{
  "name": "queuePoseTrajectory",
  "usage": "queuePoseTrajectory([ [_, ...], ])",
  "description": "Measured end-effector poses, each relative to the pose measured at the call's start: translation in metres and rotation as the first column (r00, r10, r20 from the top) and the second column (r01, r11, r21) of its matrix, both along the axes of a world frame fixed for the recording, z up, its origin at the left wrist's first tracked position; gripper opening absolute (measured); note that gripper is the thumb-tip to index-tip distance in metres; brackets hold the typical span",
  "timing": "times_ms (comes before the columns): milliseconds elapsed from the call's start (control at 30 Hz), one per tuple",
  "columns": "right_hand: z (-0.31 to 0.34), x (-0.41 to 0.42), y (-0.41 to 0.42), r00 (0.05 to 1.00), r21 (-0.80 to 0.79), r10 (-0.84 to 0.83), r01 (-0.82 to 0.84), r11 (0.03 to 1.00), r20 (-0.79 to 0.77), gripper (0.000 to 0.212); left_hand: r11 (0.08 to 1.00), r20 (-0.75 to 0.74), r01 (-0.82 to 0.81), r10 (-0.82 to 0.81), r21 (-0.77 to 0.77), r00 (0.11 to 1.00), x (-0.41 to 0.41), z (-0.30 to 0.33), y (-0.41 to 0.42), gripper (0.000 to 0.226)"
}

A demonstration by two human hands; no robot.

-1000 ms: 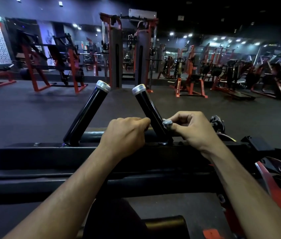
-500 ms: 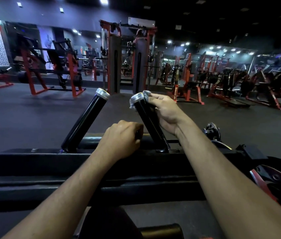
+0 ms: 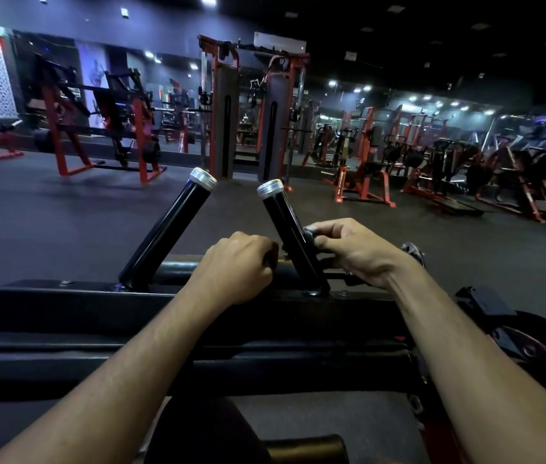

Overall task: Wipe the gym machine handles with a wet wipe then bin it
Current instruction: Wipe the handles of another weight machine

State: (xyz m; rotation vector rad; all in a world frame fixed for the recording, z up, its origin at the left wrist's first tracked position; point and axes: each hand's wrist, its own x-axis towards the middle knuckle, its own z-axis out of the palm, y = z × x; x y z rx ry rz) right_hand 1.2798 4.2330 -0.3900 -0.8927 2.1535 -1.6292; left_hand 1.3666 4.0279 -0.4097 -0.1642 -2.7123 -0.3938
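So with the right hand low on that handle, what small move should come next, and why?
Probably slide the right hand, pinching the crumpled pale wet wipe, up the right black silver-capped cylindrical handle; the bare upper length shows above it, while the left hand grips the black crossbar.

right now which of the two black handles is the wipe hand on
The right handle, the one leaning left. The right hand holds the wipe against its lower half. The left handle stands untouched.
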Motion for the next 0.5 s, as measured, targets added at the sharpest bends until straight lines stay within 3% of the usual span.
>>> queuePoseTrajectory([
  [333,-0.015,0.022,0.031,0.963,0.399,-0.023,0.132,0.907,-0.267,0.022,1.0,-0.008,-0.02,0.021,0.009,1.0,0.002,0.002,0.001,0.019],
  [400,-0.014,0.027,0.022,0.945,0.326,-0.101,0.206,0.922,-0.311,0.028,1.0,-0.011,-0.013,0.013,0.025,1.0,0.002,0.001,0.0,0.022],
  [500,0.001,0.034,-0.005,0.94,0.029,-0.278,0.289,0.957,-0.197,0.032,0.998,-0.035,-0.024,0.026,0.064,0.999,0.002,0.001,-0.002,0.021],
])
